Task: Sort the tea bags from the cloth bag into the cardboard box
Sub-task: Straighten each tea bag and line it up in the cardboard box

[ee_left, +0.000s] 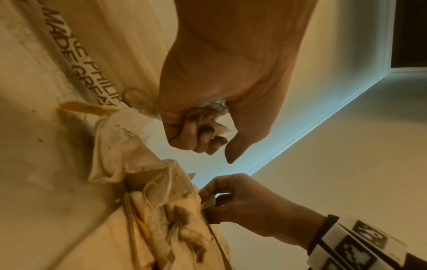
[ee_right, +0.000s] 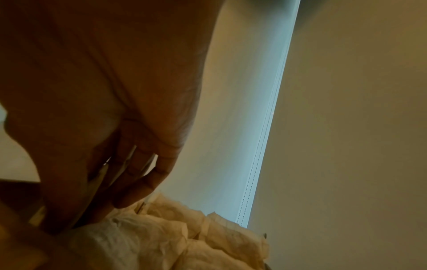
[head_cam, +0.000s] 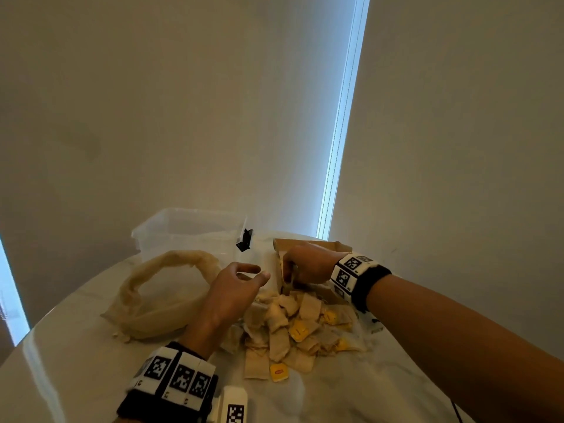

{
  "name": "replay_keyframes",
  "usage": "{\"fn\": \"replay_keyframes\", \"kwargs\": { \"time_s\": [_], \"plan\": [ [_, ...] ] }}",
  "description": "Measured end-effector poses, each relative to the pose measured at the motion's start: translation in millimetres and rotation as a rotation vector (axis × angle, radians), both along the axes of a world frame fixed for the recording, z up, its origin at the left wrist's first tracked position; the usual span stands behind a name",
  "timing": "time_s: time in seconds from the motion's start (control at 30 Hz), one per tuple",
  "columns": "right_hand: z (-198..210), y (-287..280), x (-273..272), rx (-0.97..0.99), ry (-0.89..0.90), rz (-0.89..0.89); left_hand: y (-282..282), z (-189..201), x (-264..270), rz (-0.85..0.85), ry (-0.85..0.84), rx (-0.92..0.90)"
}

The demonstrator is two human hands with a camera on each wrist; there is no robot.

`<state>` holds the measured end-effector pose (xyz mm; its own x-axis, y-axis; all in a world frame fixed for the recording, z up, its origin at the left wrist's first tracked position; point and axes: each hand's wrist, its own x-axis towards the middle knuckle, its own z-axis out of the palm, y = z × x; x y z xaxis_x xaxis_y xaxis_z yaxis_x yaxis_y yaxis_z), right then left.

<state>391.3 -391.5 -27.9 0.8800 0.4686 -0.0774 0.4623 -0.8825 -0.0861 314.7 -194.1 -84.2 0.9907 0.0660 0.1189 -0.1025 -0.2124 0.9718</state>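
The right hand (head_cam: 308,264) reaches down into the cardboard box (head_cam: 338,247), its fingers (ee_right: 138,175) long and close together with thin pale tea bags pinched upright between them and the thumb, set on edge against the box's near wall. The left hand (ee_left: 208,113) hangs just beside it, toward the cloth bag (head_cam: 158,294); its fingers (ee_left: 196,133) are curled round a crumpled tea bag while the thumb sticks out free. The box lies just ahead and to the right of that left hand, nearer than anything else, so its bag probably goes in next. The loose heap of tea bags (head_cam: 293,328) lies on the table (head_cam: 366,386) between both wrists, touching the box's near side. The cloth bag sags open to the left.
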Motion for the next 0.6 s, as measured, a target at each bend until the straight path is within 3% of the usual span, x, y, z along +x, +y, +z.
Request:
{"fn": "replay_keyframes", "kwargs": {
  "time_s": [0.2, 0.43, 0.6],
  "plan": [
    [-0.9, 7.8, 3.0, -0.049, -0.06, 0.006, -0.9, 2.1, -1.7, 0.012, -0.005, 0.009],
    [-3.5, 10.5, 2.4, -0.057, -0.285, -0.006, -1.8, 5.2, -6.0, 0.005, -0.004, 0.006],
    [-7.2, 10.6, 7.4, -0.09, -0.297, -0.062, -3.1, 6.6, -6.1, 0.014, -0.015, 0.008]
  ]
}}
